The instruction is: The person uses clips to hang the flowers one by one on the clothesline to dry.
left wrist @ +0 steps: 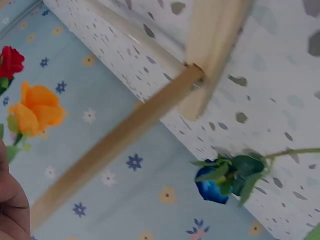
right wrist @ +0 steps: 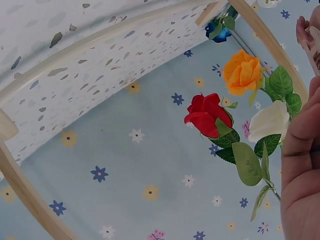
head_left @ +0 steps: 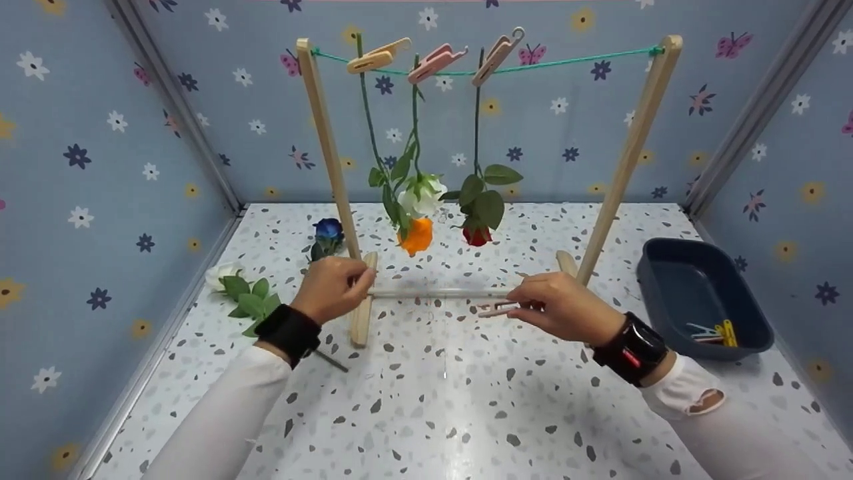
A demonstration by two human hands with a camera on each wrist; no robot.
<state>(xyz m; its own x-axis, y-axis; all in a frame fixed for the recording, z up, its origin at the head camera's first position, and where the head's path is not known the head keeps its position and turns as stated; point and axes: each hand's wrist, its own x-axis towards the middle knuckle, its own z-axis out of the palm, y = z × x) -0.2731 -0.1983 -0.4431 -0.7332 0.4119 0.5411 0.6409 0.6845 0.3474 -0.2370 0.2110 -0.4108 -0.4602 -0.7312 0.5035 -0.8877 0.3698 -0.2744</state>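
Three artificial flowers are already hanging head-down from the green string of the wooden rack, each pegged by a pale clothespin: an orange rose, a white rose and a red rose. Judging by what is lying loose, two are left: a white flower at the far left of the speckled tabletop and a blue rose just behind the rack's left foot. The left hand is pinching something thin beside that foot (likely a stem, though I cannot tell for sure), with the blue rose just beyond the knuckles and apart from them. The right hand is pinching a pale clothespin above the rack's crossbar. Further right, a dark blue tub is holding spare clothespins, well clear of either hand.
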